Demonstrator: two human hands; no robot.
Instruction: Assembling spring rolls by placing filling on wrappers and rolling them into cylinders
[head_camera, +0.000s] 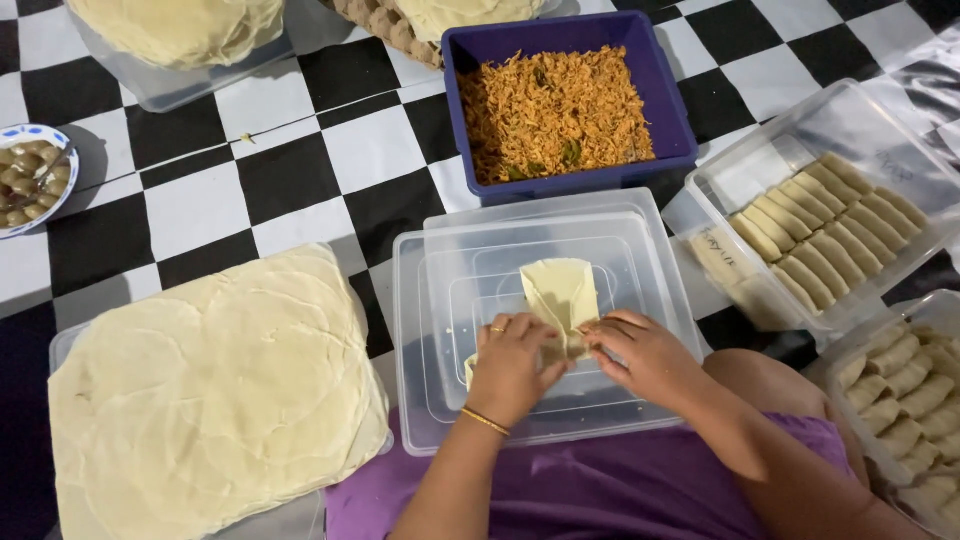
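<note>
On clear lid (640, 300), wrapper (562, 295) between both hands' grip, seemingly pinched.

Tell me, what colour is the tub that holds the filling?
Dark blue tub, seen best in the head view.

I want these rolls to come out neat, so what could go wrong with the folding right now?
The wrapper looks thin; both hands, left hand and right hand, pinch its lower end, so it might tear. Its far flap lies loose and could unfold. The clear lid underneath looks smooth, so the wrapper may slide.
</note>
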